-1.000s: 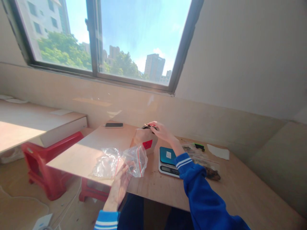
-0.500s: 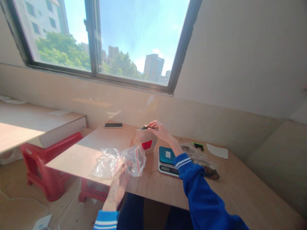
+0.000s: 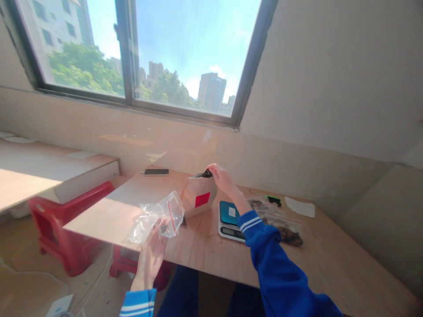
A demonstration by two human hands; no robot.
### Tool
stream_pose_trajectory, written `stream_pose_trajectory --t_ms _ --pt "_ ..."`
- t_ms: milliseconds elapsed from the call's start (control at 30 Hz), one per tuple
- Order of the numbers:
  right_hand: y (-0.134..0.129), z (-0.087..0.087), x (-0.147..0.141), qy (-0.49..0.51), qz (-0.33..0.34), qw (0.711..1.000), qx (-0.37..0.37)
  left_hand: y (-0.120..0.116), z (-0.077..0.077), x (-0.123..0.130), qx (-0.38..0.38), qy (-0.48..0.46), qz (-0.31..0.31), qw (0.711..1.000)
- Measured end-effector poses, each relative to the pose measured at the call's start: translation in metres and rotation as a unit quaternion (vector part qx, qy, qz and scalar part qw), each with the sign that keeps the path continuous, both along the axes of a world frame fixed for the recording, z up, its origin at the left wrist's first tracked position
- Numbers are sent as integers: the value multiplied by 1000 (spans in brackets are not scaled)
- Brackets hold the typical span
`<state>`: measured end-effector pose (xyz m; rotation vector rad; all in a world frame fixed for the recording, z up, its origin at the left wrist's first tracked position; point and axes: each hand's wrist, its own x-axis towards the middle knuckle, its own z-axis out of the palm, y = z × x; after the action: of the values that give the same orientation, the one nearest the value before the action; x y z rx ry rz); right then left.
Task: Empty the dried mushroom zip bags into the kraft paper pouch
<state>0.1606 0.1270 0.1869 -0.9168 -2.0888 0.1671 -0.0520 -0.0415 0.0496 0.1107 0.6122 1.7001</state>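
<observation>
While paper bag (image 3: pixel 200 186) stands; right grip (image 3: pixel 223 179) at rim (image 3: pixel 195 178)

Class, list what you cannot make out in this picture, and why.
All in the head view:
Paper bag: most of its inside, hidden by its front wall.
Red label: its marks, too small and blurred.
Scale: part of its right side, behind the right arm; its display, too small.
Window: its top, cut off.
</observation>
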Motion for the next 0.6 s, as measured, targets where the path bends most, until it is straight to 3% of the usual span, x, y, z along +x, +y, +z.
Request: stream_pose_trajectory --t_ms 233,400,500,600 --pt "0 -11 -1 -6 19 999 39 -3 1 -2 -22 1 3 1000" --pt "-31 -16 -15 77 -22 994 79 0 -4 -1 -12 15 0 1000" --pt "-57 -44 -31 42 12 999 29 1 -6 -2 1 -12 -6 1000" --pt "-76 -91 -50 -101 40 991 -74 -1 -5 -2 19 -47 -19 999"
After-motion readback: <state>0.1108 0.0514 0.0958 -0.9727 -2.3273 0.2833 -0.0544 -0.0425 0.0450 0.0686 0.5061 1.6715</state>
